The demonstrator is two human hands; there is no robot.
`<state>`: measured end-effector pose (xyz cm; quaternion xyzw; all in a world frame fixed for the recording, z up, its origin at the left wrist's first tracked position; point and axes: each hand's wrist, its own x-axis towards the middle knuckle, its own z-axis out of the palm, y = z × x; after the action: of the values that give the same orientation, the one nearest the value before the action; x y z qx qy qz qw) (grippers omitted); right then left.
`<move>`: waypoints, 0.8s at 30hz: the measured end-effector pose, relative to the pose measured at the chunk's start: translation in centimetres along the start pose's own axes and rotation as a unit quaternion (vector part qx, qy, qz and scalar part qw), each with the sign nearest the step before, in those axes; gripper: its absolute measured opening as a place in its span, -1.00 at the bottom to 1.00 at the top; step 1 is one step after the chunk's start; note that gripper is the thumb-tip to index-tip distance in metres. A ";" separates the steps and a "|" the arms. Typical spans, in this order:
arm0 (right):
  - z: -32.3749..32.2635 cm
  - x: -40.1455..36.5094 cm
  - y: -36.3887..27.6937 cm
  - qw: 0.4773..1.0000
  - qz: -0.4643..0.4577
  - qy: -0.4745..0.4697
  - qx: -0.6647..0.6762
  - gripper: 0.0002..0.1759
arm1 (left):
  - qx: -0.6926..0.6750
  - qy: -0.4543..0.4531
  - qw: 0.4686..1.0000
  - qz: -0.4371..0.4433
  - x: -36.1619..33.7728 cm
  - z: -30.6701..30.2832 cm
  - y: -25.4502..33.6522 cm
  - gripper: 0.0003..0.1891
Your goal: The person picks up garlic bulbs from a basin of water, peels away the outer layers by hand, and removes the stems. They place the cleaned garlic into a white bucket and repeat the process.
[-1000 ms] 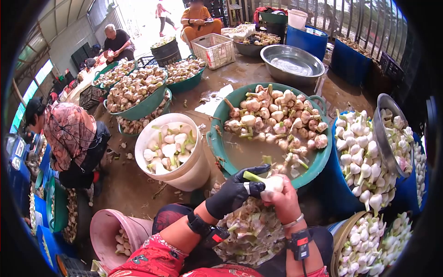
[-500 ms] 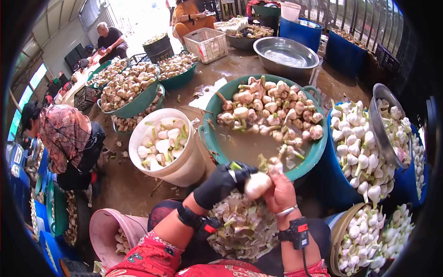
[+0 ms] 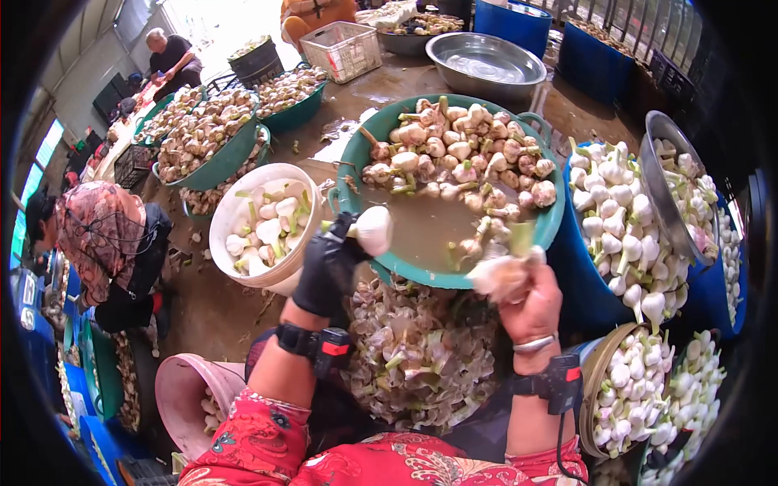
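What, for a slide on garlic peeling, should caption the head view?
Gloved left hand holds a peeled garlic bulb; bare right hand grips pale peelings by the teal basin.

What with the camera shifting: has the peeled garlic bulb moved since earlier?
Yes. The garlic bulb moved left along the teal basin's rim, toward the white bucket.

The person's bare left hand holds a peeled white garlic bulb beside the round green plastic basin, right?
No: the head view shows the left hand wearing a black glove. It does hold the peeled white garlic bulb beside the round green plastic basin.
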<state>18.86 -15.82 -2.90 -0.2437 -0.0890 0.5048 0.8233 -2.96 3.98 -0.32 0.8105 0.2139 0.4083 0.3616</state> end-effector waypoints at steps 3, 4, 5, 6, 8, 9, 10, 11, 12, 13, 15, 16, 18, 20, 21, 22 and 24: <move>1.1 -1.2 2.8 0.905 0.053 -0.052 -0.418 -0.76 | 0.093 0.054 0.994 0.017 1.3 -5.9 -5.2 -0.65; 2.0 -1.5 3.3 0.861 0.194 -0.067 -0.466 -0.77 | -0.024 0.112 0.986 -0.120 2.1 -8.0 -4.7 -0.68; 1.2 -1.2 4.4 0.735 0.183 -0.146 -0.636 -0.68 | -0.023 0.136 0.984 -0.112 2.7 -9.3 -4.2 -0.70; 1.0 -1.7 5.2 0.677 0.107 -0.161 -0.710 -0.71 | 0.212 0.133 0.967 -0.037 3.5 -10.3 -3.5 -0.70; 1.2 -1.3 5.2 0.676 0.113 -0.103 -0.721 -0.71 | 0.197 0.103 0.973 -0.058 3.6 -9.2 -2.6 -0.68; 1.6 -1.1 4.8 0.715 0.080 -0.075 -0.690 -0.73 | 0.188 0.039 0.981 -0.025 3.8 -7.2 -2.7 -0.68; 1.8 -0.8 4.3 0.757 0.085 -0.057 -0.645 -0.79 | 0.180 -0.023 0.983 0.007 4.0 -4.8 -2.9 -0.68; 1.8 -0.5 4.2 0.808 0.073 -0.009 -0.584 -0.83 | 0.131 -0.110 0.985 -0.035 4.1 -1.6 -2.5 -0.69; 1.8 -0.2 4.1 0.853 0.058 0.038 -0.518 -0.87 | 0.082 -0.196 0.974 -0.075 4.3 1.8 -2.0 -0.69; 1.5 0.1 3.8 0.861 0.006 0.082 -0.502 -0.89 | 0.088 -0.251 0.960 -0.082 4.4 4.9 -1.9 -0.66; 1.0 0.6 2.8 0.866 -0.095 0.162 -0.463 -0.91 | 0.213 -0.334 0.918 -0.022 5.1 10.1 -3.9 -0.60; 0.9 0.6 2.0 0.881 -0.116 0.180 -0.422 -0.91 | 0.271 -0.345 0.898 0.018 5.2 12.3 -5.1 -0.59; 1.5 0.4 0.1 0.915 -0.116 0.218 -0.319 -0.92 | 0.345 -0.408 0.845 -0.028 6.4 15.3 -4.9 -0.58; 2.1 0.2 -1.0 0.923 -0.102 0.230 -0.292 -0.93 | 0.410 -0.447 0.795 -0.017 6.7 17.3 -7.0 -0.55; 2.3 0.1 -1.4 0.930 -0.089 0.236 -0.268 -0.94 | 0.420 -0.481 0.769 -0.035 7.3 17.9 -7.4 -0.68; 2.4 0.1 -1.8 0.936 -0.075 0.244 -0.243 -0.95 | 0.421 -0.483 0.767 -0.032 7.4 18.4 -8.8 -0.68; 2.1 0.2 -2.1 0.937 -0.079 0.243 -0.237 -0.95 | 0.356 -0.446 0.821 -0.008 7.3 17.9 -11.8 -0.79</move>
<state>19.73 -15.78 -0.04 -0.5396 -0.0219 0.3279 0.7751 15.25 8.88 -12.85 0.9746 0.1664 -0.1047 0.1072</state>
